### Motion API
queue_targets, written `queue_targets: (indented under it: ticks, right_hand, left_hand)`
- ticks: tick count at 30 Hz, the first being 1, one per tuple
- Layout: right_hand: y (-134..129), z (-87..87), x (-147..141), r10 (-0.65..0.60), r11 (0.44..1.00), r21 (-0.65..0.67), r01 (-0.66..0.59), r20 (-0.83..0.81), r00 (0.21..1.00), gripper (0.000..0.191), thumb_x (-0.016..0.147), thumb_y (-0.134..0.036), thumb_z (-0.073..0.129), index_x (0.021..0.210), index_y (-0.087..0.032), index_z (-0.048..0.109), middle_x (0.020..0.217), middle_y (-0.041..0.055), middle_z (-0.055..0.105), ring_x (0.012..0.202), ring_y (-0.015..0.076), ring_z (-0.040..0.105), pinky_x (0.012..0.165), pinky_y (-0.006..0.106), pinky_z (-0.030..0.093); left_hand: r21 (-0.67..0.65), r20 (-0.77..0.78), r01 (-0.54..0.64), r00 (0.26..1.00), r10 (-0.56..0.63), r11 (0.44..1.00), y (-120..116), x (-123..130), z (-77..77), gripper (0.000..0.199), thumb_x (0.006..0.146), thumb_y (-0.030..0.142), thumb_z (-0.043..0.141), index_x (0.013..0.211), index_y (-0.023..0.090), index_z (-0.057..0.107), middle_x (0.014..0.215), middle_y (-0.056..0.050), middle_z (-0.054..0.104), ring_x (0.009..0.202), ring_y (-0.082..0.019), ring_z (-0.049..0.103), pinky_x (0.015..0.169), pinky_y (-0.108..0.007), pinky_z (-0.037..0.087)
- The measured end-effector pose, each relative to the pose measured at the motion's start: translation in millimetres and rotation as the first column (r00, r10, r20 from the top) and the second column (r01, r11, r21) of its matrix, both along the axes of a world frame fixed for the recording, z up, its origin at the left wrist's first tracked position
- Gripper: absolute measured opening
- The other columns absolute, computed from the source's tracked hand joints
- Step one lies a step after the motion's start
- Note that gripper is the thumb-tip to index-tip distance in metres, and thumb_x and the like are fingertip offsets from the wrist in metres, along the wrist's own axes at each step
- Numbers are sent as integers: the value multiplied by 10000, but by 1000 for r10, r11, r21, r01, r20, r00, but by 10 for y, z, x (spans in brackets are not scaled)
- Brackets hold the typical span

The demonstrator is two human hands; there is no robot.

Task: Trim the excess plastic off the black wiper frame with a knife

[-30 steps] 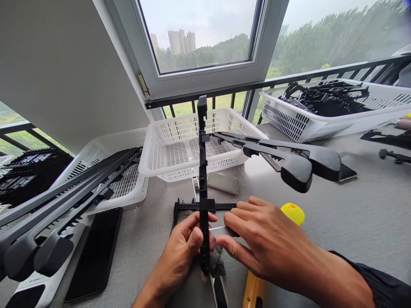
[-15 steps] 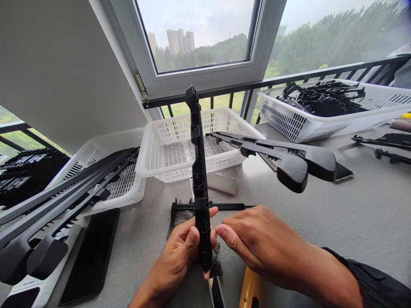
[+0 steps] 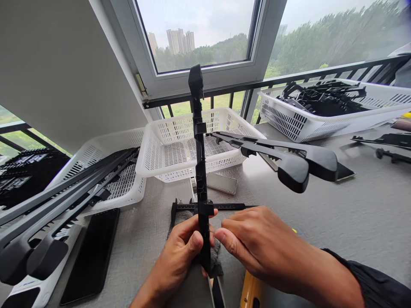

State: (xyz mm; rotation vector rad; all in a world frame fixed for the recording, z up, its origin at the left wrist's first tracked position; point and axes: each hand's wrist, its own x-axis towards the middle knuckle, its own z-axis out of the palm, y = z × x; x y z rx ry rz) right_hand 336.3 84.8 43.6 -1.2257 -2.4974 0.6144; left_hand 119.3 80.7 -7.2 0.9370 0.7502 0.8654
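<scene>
My left hand [image 3: 175, 254] is closed around the lower end of a long, narrow black plastic part [image 3: 201, 171]. The part stands nearly upright, showing clips and ribs along its length. Just to its right, my right hand [image 3: 257, 241] is closed in a pinch. A thin light strand or tip seems to show between the pinch and the part, too small to name. Behind the hands lies a black caliper [image 3: 227, 206], partly over a grey cloth [image 3: 183, 217]. A yellow-handled object [image 3: 248, 291] lies below my right hand.
A white basket [image 3: 150, 169] stands ahead, with grey-black trim pieces [image 3: 292, 169] against its right side. More trim pieces [image 3: 64, 201] lean across the left basket [image 3: 138, 192], beside a black phone [image 3: 91, 256]. Another basket [image 3: 282, 124] at back right holds black parts.
The black part has turned about its length and tilted slightly right, its top rising a little. Both hands keep nearly the same place and grip.
</scene>
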Motion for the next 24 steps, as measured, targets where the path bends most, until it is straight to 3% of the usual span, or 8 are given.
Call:
queue_targets:
  ticks: [7,17,24]
  right_hand:
    - [-13,4,-6,3,1000,23,-4,12,1000,539,1174,-383,348,720,-206,578,641,-10,623,578,147,550,622,362,205]
    - [-4,-18,-35,-2,999,45,-1,73,997,505,1168,-381,369,757,-212,609,661,-5,649,593,162,594,621,357,219]
    - [-12,-17,-33,-11,999,53,9,45,999,514,1175,-384,359,745,-214,584,645,-12,642,562,156,578,608,351,207]
  left_hand:
    - [14,-48,-14,999,14,1000,0,0,8,679,823,704,814,1276,198,801,790,5,589,504,-54,465,427,-171,441]
    - [3,-74,-22,997,22,1000,24,23,80,678,793,703,846,1204,164,822,781,10,584,504,-54,459,414,-168,422]
    - [8,-89,-28,996,29,1000,20,22,46,710,771,707,862,1227,164,823,736,19,561,496,-63,460,419,-179,425]
